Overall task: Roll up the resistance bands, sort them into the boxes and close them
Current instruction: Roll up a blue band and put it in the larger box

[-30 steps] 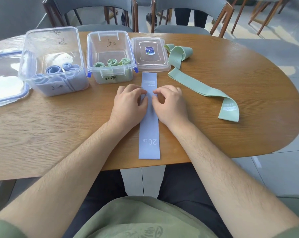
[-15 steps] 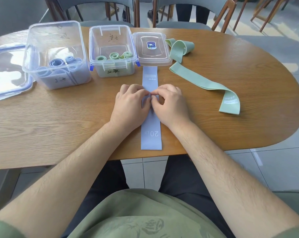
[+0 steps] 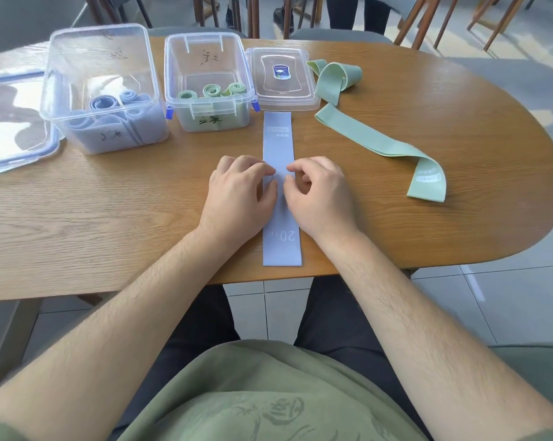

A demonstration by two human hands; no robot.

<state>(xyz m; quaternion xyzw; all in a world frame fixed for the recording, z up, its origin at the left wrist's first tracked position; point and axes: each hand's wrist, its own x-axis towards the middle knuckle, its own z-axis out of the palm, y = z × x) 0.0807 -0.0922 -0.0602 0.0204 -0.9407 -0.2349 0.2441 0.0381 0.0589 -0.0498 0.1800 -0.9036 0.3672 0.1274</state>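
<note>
The blue band (image 3: 278, 138) lies flat and straight on the bench (image 3: 109, 218), one end just short of the small lid (image 3: 281, 100), the other, printed "20", near our edge. Our left hand (image 3: 240, 198) and right hand (image 3: 319, 198) sit side by side at mid-length, fingers bent, each closing thumb and fingertips on a side edge of the band.

We judge that rolling has not yet begun. To do it well, we should start from one end, fold a tight first turn, keep both edges level so the coil does not cone, and hold light tension along the strip. The roll then goes into the blue box (image 3: 100, 26), where blue coils already sit. The green box (image 3: 205, 34) holds green ones. A loose green band (image 3: 373, 144) waits on the right, partly coiled at its far end.

Our palms cover the middle of the band, so we cannot tell whether the fabric is lifted or creased there. The handwriting on both boxes is unreadable. The large lid (image 3: 14, 128) is cut off at the left.
</note>
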